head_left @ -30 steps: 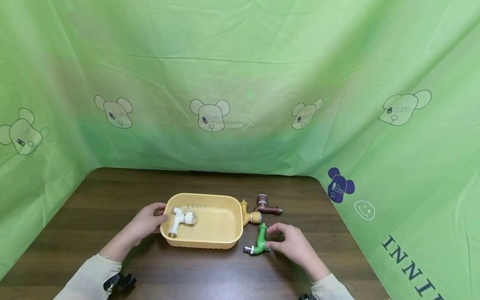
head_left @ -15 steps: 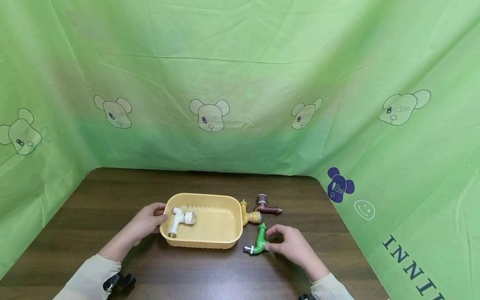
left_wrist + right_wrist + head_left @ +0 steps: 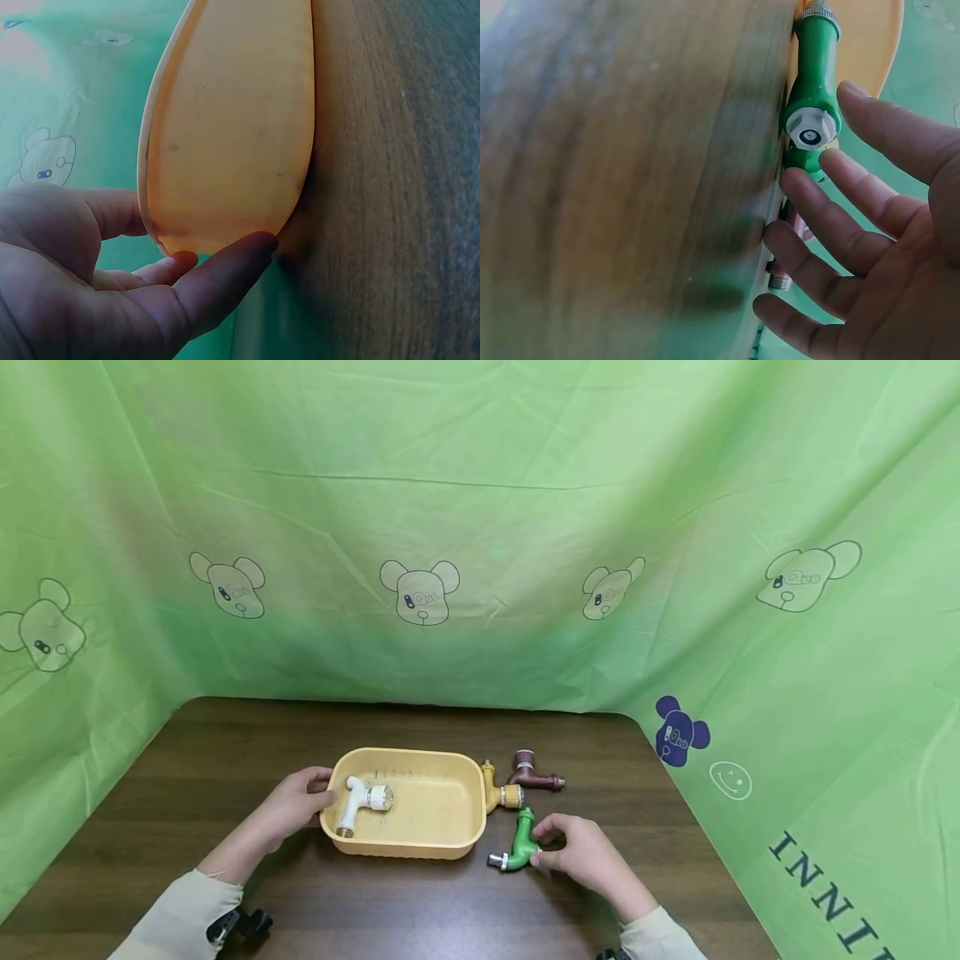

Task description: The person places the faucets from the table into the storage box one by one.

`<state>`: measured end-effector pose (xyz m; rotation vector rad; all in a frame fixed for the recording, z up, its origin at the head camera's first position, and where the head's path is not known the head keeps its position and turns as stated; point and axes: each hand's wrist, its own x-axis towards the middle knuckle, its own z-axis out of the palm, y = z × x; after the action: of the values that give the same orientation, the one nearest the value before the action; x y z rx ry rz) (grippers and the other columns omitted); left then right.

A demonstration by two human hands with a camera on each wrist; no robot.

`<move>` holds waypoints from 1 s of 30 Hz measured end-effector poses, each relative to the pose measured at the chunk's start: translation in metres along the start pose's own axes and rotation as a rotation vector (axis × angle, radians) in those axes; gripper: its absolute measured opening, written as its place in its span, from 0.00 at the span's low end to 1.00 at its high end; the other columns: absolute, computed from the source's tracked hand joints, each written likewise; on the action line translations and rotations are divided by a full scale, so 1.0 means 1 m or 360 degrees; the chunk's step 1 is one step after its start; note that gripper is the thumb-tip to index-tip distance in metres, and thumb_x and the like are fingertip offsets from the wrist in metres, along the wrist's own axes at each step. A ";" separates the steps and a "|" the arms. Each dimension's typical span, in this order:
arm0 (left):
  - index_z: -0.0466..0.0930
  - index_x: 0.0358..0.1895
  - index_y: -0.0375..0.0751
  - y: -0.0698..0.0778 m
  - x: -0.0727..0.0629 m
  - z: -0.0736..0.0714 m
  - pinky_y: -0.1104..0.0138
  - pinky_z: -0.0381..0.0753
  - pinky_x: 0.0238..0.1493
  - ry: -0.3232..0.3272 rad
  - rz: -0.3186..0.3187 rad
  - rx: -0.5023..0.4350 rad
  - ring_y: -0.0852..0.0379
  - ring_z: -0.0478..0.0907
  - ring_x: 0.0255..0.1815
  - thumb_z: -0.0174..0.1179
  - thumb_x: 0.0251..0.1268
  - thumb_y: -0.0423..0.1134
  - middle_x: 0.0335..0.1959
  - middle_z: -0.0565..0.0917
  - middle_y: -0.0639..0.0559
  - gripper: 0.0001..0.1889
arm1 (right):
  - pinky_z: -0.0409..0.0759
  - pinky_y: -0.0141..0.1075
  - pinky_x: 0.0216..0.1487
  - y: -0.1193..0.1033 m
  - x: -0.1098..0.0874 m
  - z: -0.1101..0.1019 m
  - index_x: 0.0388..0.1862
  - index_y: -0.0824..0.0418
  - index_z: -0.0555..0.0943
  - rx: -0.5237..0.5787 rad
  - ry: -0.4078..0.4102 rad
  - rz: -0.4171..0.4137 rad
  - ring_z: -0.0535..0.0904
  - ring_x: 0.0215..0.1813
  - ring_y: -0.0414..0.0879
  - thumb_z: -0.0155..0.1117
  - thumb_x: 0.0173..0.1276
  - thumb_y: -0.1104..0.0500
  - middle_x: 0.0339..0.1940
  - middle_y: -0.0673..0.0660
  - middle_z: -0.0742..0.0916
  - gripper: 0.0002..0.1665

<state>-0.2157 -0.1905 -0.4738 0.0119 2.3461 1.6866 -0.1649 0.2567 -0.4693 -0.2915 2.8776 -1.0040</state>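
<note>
At the left end of the yellow plastic basin, my left hand grips the wall, thumb at the rim and fingers curled outside, as the left wrist view shows. A white tap lies inside the basin, its knob pointing right. My right hand is at a green tap on the table, thumb and index finger around its near end. In the right wrist view its pale hex nut faces the palm, and the other fingers are spread and loosely bent.
A yellow tap lies against the basin's right end. Behind it is a dark red tap. The brown wooden table is enclosed by a green printed curtain at the back and sides.
My right thumb and fingers have shifted very slightly at the green tap. The left hand, the basin and the other taps have stayed put.
</note>
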 end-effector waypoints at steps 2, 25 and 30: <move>0.61 0.73 0.23 0.000 0.000 0.000 0.57 0.89 0.43 -0.0013 0.0018 0.0006 0.47 0.82 0.52 0.54 0.77 0.32 0.63 0.74 0.27 0.27 | 0.80 0.44 0.49 0.000 0.000 0.000 0.41 0.54 0.86 -0.0006 -0.0004 -0.0002 0.83 0.44 0.45 0.83 0.52 0.56 0.38 0.47 0.89 0.18; 0.62 0.72 0.24 -0.001 0.000 0.000 0.57 0.89 0.44 0.0003 0.0010 -0.0008 0.47 0.82 0.53 0.55 0.76 0.32 0.63 0.75 0.28 0.27 | 0.77 0.42 0.42 -0.003 0.003 0.004 0.37 0.50 0.85 -0.0146 0.0002 -0.0019 0.83 0.39 0.43 0.86 0.47 0.53 0.33 0.43 0.88 0.19; 0.62 0.72 0.23 0.000 0.000 0.000 0.56 0.89 0.44 -0.0004 0.0021 0.0001 0.46 0.82 0.53 0.55 0.76 0.32 0.63 0.75 0.28 0.27 | 0.76 0.45 0.45 -0.006 0.003 0.005 0.35 0.48 0.84 -0.0229 0.0044 0.0008 0.82 0.39 0.42 0.86 0.45 0.52 0.33 0.41 0.88 0.20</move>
<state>-0.2157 -0.1908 -0.4739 0.0293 2.3496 1.6910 -0.1659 0.2488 -0.4695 -0.2817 2.9795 -0.8081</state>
